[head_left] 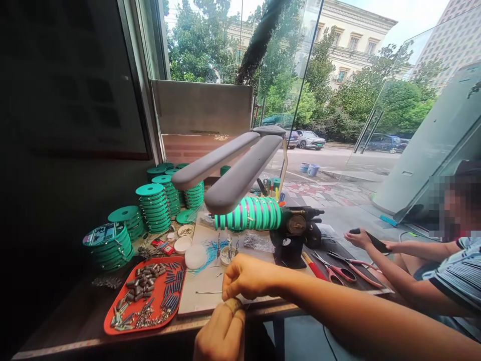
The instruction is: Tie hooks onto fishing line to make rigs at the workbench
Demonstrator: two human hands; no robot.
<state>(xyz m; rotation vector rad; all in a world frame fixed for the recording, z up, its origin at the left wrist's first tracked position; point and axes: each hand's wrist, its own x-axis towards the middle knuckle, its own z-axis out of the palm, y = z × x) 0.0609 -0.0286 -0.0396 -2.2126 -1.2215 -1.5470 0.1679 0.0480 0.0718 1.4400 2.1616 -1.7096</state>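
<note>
My left hand [221,332] is closed in a pinch at the front edge of the work board [191,303]. Just above it my right hand [246,277] is pinched too, its fingertips nearly meeting the left ones. Whatever sits between the fingers is too small to make out. A thin metal rod [208,292] lies on the board, left of my right fingertips. Beyond that hand stand a small white dish [227,255] and a bundle of blue strands [211,253]. Behind them, a row of green spools [248,213] is mounted on a black winding device [287,245].
A red tray [108,321] of weights and small metal parts sits left. Stacks of green spools [153,208] stand behind it. A grey two-armed lamp [240,175] overhangs the board. Scissors [334,271] and pliers [363,265] lie right. A person [432,271] sits at far right, holding a phone.
</note>
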